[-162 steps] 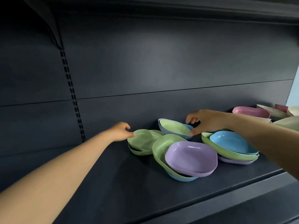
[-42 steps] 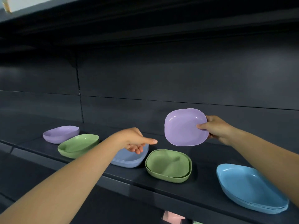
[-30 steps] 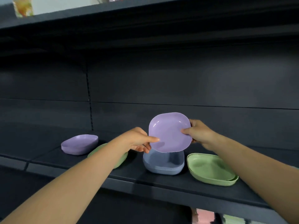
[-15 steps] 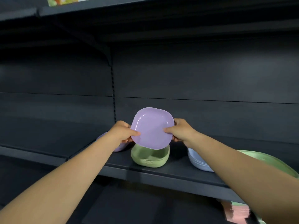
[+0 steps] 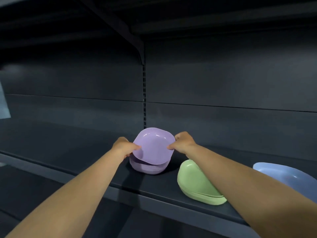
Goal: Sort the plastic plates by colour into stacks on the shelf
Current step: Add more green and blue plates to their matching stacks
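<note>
**Seating the purple plate**

Your left hand (image 5: 123, 147) and right hand (image 5: 182, 142) pinch opposite rims of the plate (image 5: 153, 146), tilted just above the purple stack (image 5: 149, 167) on the shelf (image 5: 103, 170). Level it, centre it, then release both sides together.
</note>
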A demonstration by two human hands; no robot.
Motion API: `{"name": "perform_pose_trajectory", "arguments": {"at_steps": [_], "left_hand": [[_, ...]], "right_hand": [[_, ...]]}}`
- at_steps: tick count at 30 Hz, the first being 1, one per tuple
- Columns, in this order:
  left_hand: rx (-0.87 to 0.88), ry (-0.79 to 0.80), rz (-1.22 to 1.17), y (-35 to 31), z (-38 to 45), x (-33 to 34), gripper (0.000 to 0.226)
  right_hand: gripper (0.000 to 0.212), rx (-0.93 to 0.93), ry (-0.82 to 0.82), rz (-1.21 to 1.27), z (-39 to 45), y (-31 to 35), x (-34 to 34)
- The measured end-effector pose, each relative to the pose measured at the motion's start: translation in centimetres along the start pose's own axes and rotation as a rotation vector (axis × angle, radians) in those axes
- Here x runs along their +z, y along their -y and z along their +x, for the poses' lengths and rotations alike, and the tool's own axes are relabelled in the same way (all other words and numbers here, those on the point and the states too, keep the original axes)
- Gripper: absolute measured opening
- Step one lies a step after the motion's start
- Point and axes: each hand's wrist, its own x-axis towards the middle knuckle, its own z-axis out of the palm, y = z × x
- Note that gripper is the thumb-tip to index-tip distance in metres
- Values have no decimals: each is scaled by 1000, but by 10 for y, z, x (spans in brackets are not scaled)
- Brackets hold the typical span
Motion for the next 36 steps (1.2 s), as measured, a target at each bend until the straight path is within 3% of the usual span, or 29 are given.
{"name": "perform_pose_trajectory", "arguments": {"at_steps": [5,9,11,14,23,27,32,36], "left_hand": [[7,-30,259,2,7,6,35],[75,-73,417,-14,-10,8,41],[154,-102,423,-32,-21,14,40],[273,-38,413,-72,-42,37,40],[517,224,403,-193,-141,179,40],[588,373,389,-226,-191,256,44],[654,456,629,-241,-225,342,55],[653,476,778,-243,-221,377,39]], "right_hand": [[47,-21,4,-132,13,-3,8],[30,-90,11,-179,2,-11,-17],[50,-117,-12,-190,-8,-20,-43],[52,-137,1,-275,-31,-42,-94],[48,-31,-107,-541,-105,-153,-272],[51,92,-58,-636,-142,-210,-334],[67,231,33,-655,-160,-272,-363],[59,260,82,-599,-151,-298,-361]]}}
